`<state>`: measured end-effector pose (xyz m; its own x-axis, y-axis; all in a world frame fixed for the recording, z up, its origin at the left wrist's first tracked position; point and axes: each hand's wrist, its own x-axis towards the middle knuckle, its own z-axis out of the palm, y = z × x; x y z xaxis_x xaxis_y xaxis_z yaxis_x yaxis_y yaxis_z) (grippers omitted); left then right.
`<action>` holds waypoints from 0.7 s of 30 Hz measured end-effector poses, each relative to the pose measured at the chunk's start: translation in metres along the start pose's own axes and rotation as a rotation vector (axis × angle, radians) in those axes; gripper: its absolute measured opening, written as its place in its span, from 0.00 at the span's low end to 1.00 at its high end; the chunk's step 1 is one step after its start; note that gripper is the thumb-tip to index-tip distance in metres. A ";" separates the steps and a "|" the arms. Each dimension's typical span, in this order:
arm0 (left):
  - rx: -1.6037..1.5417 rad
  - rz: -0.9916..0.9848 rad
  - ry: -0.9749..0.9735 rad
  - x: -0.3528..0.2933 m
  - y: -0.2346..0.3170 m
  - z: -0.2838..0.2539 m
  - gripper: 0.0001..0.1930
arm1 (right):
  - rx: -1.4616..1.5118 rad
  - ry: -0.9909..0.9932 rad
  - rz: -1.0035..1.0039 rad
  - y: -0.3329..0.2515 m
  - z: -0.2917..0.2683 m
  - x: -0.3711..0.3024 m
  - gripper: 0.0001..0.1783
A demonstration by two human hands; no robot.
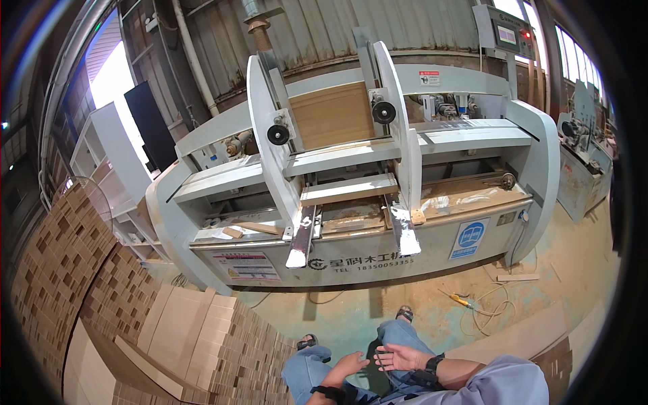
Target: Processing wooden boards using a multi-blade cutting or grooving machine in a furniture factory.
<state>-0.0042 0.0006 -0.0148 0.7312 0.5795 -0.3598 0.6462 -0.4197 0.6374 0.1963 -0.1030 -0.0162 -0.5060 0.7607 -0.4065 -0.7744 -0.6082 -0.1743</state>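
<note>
Tan wooden boards, cut short and stacked in bundles (223,337), sit low at my left, just beside my knee. Both hands are empty above my blue-jeaned lap. Left hand (347,368) lies loosely curled, fingers together, gripping nothing. Right hand (399,356) is flat, fingers spread and pointing left. The stack lies left of both hands, its long axis running away toward the grey woodworking machine (351,202); left hand is nearer.
</note>
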 end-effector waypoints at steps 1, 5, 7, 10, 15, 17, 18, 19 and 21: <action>0.000 -0.001 0.000 0.000 0.000 0.000 0.29 | -0.004 0.004 -0.002 0.000 0.001 0.000 0.18; -0.001 -0.008 0.003 -0.001 0.000 0.000 0.29 | -0.004 0.010 -0.005 0.000 0.003 -0.001 0.18; -0.014 -0.013 -0.003 -0.001 0.001 0.000 0.29 | 0.001 0.006 -0.005 0.000 0.000 0.000 0.18; -0.023 -0.006 0.000 -0.001 0.001 -0.001 0.29 | 0.008 0.002 -0.006 0.000 -0.002 0.001 0.18; -0.027 -0.008 -0.013 -0.001 0.002 -0.001 0.29 | 0.010 -0.003 -0.005 0.000 0.000 0.001 0.18; -0.025 -0.006 -0.014 -0.001 0.002 -0.002 0.29 | 0.005 0.003 -0.005 -0.001 0.001 0.000 0.18; -0.024 -0.004 -0.018 -0.001 0.003 -0.002 0.29 | 0.005 0.003 -0.005 -0.001 0.001 0.000 0.18; -0.024 -0.004 -0.017 -0.001 0.003 -0.002 0.29 | 0.005 0.001 -0.003 -0.001 0.000 0.000 0.18; -0.029 -0.003 -0.014 -0.001 0.004 -0.002 0.29 | 0.003 -0.001 0.001 -0.001 0.000 0.000 0.18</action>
<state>-0.0030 0.0003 -0.0105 0.7321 0.5713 -0.3710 0.6423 -0.3972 0.6556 0.1973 -0.1021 -0.0157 -0.5070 0.7606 -0.4055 -0.7753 -0.6080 -0.1710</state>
